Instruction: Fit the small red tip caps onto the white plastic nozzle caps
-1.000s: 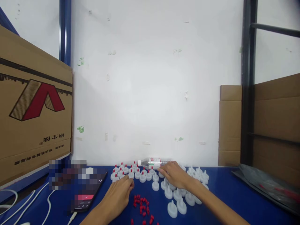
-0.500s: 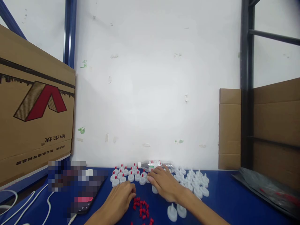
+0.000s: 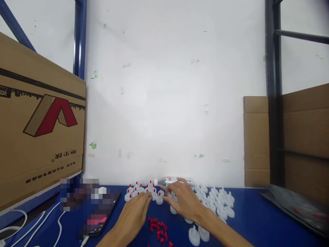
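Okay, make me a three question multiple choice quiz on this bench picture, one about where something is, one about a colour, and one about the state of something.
1. Where do the loose small tips lie?
A. On the table between the forearms
B. In the cardboard box
C. On the phone

2. What colour are those tips?
A. Green
B. Red
C. Yellow

3. How is the clear bottle placed?
A. Upright
B. Lying on its side
C. Hanging

Answers: 1 A, they sit on the blue table between left hand and right hand. 2 B, plainly red. 3 B, it lies flat by the wall.

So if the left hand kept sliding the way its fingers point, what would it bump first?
Probably the red-tipped white caps just beyond the left hand, toward the wall; the exact gap between them is hard to judge.
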Action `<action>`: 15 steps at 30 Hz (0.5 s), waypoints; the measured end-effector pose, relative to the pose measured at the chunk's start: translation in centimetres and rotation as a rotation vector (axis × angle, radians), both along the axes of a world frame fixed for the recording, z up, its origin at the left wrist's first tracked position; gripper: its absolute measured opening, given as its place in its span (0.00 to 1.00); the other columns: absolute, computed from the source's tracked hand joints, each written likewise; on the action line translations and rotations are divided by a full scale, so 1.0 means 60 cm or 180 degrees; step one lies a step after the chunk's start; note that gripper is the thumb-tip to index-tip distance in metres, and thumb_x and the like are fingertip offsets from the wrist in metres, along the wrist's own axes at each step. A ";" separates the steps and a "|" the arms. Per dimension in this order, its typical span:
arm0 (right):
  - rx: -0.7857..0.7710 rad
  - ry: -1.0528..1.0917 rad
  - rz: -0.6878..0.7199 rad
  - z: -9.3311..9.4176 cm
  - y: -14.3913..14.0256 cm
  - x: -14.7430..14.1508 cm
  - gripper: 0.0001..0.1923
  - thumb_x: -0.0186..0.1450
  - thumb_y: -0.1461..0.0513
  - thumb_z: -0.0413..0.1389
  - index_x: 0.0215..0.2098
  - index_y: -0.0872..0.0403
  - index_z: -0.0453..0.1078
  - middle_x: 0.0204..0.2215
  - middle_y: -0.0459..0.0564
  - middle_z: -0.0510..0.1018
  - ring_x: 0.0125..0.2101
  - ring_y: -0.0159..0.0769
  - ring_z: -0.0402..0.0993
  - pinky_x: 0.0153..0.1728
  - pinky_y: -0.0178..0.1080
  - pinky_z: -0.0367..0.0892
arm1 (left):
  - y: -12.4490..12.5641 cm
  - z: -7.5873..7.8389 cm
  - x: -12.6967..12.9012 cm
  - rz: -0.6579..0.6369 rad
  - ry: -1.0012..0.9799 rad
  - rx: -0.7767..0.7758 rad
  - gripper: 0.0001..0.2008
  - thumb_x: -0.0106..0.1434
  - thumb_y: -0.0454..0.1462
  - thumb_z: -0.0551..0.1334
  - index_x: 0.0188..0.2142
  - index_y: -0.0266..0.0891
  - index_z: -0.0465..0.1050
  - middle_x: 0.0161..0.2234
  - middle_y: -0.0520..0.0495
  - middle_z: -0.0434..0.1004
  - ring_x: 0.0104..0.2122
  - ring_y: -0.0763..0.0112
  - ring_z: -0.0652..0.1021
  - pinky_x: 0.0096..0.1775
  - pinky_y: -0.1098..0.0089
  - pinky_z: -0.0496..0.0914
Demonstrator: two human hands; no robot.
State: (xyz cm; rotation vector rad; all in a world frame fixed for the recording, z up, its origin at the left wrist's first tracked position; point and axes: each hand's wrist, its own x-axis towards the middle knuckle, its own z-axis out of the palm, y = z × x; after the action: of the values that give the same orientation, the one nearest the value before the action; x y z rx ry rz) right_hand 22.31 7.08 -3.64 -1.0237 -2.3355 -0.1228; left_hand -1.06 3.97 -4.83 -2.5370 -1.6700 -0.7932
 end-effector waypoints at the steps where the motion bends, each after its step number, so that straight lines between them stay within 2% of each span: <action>1: 0.0022 0.0034 0.0015 0.005 -0.004 -0.002 0.07 0.71 0.56 0.57 0.44 0.51 0.70 0.40 0.49 0.80 0.45 0.43 0.74 0.57 0.51 0.57 | -0.004 0.002 0.003 -0.0068 -0.0138 0.0073 0.17 0.76 0.39 0.44 0.50 0.45 0.71 0.47 0.44 0.80 0.47 0.60 0.79 0.48 0.65 0.68; 4: -0.0007 -0.0041 0.0237 0.012 -0.022 -0.011 0.10 0.67 0.60 0.62 0.45 0.48 0.68 0.40 0.46 0.79 0.42 0.41 0.74 0.45 0.40 0.64 | -0.018 0.005 0.013 -0.0307 -0.0336 0.0126 0.15 0.76 0.42 0.47 0.57 0.46 0.65 0.52 0.45 0.78 0.48 0.61 0.78 0.49 0.65 0.68; 6: -0.0006 -0.0212 0.0388 0.011 -0.034 -0.019 0.14 0.65 0.60 0.63 0.46 0.48 0.66 0.41 0.46 0.79 0.40 0.41 0.75 0.41 0.38 0.65 | -0.025 0.005 0.017 -0.0499 -0.0274 0.0079 0.13 0.76 0.41 0.49 0.55 0.46 0.65 0.50 0.46 0.78 0.46 0.62 0.78 0.46 0.66 0.68; 8: 0.0037 -0.0478 0.0474 0.007 -0.040 -0.025 0.15 0.65 0.60 0.63 0.47 0.49 0.65 0.40 0.48 0.78 0.40 0.43 0.74 0.41 0.39 0.64 | -0.026 0.003 0.020 -0.0659 -0.0134 0.0024 0.09 0.75 0.39 0.50 0.48 0.46 0.68 0.46 0.49 0.78 0.43 0.64 0.78 0.43 0.69 0.68; 10: 0.0067 -0.0663 0.0520 0.005 -0.041 -0.028 0.14 0.66 0.60 0.62 0.48 0.50 0.65 0.39 0.49 0.78 0.40 0.44 0.74 0.42 0.40 0.64 | -0.023 0.001 0.021 -0.0638 0.0021 0.0028 0.09 0.74 0.36 0.50 0.44 0.45 0.69 0.43 0.49 0.77 0.41 0.64 0.78 0.41 0.70 0.66; 13: 0.0064 -0.0585 0.0556 0.005 -0.035 -0.025 0.13 0.67 0.60 0.62 0.46 0.49 0.65 0.39 0.48 0.78 0.41 0.42 0.74 0.42 0.39 0.64 | -0.018 -0.001 0.021 -0.0430 0.0195 0.0083 0.09 0.73 0.36 0.51 0.44 0.45 0.70 0.43 0.48 0.77 0.41 0.63 0.77 0.39 0.69 0.64; 15: 0.0077 -0.0491 0.0605 0.009 -0.032 -0.021 0.13 0.66 0.61 0.63 0.45 0.49 0.65 0.39 0.47 0.78 0.40 0.41 0.74 0.42 0.38 0.64 | -0.020 0.001 0.021 -0.0462 0.0119 0.0060 0.11 0.73 0.36 0.50 0.43 0.44 0.70 0.41 0.47 0.78 0.40 0.62 0.77 0.38 0.69 0.64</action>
State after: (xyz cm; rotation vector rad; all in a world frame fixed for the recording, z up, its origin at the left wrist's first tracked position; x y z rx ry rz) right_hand 21.05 5.16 -3.13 -0.8000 -2.5510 -0.1604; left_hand 0.19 2.78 -4.75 -2.6671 -1.4745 -0.7601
